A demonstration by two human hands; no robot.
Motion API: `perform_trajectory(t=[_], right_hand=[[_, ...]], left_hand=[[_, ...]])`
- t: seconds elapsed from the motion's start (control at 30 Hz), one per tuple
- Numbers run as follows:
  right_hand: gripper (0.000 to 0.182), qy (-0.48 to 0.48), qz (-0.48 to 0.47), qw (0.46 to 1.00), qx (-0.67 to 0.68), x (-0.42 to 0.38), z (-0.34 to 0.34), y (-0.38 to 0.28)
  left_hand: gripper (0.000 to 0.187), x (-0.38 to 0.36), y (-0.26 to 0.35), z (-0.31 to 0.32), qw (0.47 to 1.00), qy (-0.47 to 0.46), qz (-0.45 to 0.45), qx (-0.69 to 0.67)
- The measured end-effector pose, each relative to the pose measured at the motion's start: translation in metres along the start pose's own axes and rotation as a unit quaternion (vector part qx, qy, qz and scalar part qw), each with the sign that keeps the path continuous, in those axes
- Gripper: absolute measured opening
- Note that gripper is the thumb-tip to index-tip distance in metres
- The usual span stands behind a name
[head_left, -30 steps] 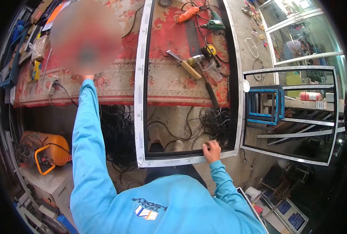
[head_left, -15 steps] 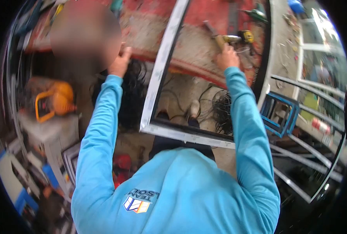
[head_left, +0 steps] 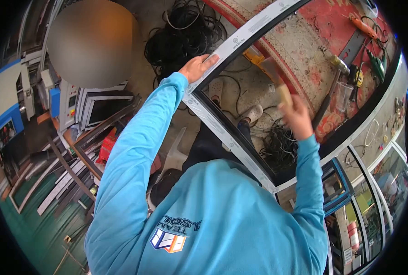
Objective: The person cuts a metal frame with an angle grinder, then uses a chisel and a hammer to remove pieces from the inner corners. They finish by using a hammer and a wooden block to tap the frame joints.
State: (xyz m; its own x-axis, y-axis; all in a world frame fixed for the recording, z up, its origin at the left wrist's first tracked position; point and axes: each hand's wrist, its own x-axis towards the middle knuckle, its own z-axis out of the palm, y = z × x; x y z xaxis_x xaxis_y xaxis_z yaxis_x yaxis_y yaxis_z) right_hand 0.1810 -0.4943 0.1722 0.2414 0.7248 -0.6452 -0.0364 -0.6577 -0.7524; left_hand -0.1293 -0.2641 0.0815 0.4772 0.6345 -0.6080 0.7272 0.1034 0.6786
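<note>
A large window frame (head_left: pixel 247 37), white film with print on its face and a black inner edge, lies slanted across the view in front of me. Near its left corner my left hand (head_left: pixel 197 68) grips the frame's edge, thumb on top and the other fingers mostly hidden. My right hand (head_left: pixel 298 118) is closed round a flat-bladed tool with a tan handle (head_left: pixel 285 95). That hand is over the frame's opening, and motion smears the tool's blade (head_left: pixel 271 69).
On the red, worn bench (head_left: pixel 320 27) lie a hammer (head_left: pixel 334 75), a tape measure (head_left: pixel 359 79), an orange-handled tool (head_left: pixel 363 27) and a green tool (head_left: pixel 377 64). A heap of black strips (head_left: pixel 179 39) is on the floor. Frames (head_left: pixel 103 110) stand at left, a blue frame (head_left: pixel 337 188) at right.
The view has swung left. My left hand, earlier off the frame, now grips it near the corner. My right hand has lifted the tool from beside the bench tools and brought it nearer me.
</note>
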Motion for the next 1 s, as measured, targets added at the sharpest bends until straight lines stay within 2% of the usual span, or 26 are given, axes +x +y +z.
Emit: perform_trajectory(t=[0.03,0.1,0.13,0.17,0.23,0.3,0.4,0.5,0.8,1.0], right_hand=[[0.041,-0.065,0.018,0.998,-0.009,-0.021,0.015,-0.006],[0.047,-0.13,-0.035,0.991,0.009,-0.034,0.044,0.037],[0.043,-0.124,-0.14,0.98,-0.067,-0.039,0.057,0.037],[0.04,-0.115,-0.146,0.979,-0.084,-0.045,0.068,0.026],[0.04,-0.072,-0.236,0.956,-0.156,-0.041,0.084,0.017],[0.045,-0.079,-0.226,0.958,-0.158,-0.032,0.091,0.011],[0.052,-0.136,-0.249,0.929,-0.239,-0.019,0.097,0.008],[0.048,-0.113,-0.271,0.923,-0.248,-0.012,0.103,0.012],[0.051,-0.139,-0.273,0.903,-0.299,-0.001,0.098,-0.008],[0.049,-0.156,-0.258,0.909,-0.289,0.008,0.096,-0.021]], left_hand=[[0.085,-0.005,0.004,0.0,1.0,-0.004,-0.005,0.005],[0.083,-0.018,0.03,-0.005,0.999,-0.017,0.015,-0.034],[0.081,-0.022,0.036,-0.006,0.999,-0.011,0.02,-0.024],[0.081,-0.022,0.038,-0.006,0.999,-0.013,0.02,-0.023],[0.083,-0.022,0.038,-0.007,0.999,-0.023,0.002,-0.035],[0.083,-0.021,0.036,-0.007,0.999,-0.02,0.003,-0.03],[0.083,-0.022,0.037,-0.009,0.999,-0.023,0.006,-0.023],[0.082,-0.02,0.034,-0.007,0.999,-0.027,0.011,-0.031],[0.076,-0.017,0.027,-0.006,0.999,-0.023,0.034,-0.028],[0.077,-0.023,0.04,-0.011,0.997,-0.042,0.031,-0.063]])
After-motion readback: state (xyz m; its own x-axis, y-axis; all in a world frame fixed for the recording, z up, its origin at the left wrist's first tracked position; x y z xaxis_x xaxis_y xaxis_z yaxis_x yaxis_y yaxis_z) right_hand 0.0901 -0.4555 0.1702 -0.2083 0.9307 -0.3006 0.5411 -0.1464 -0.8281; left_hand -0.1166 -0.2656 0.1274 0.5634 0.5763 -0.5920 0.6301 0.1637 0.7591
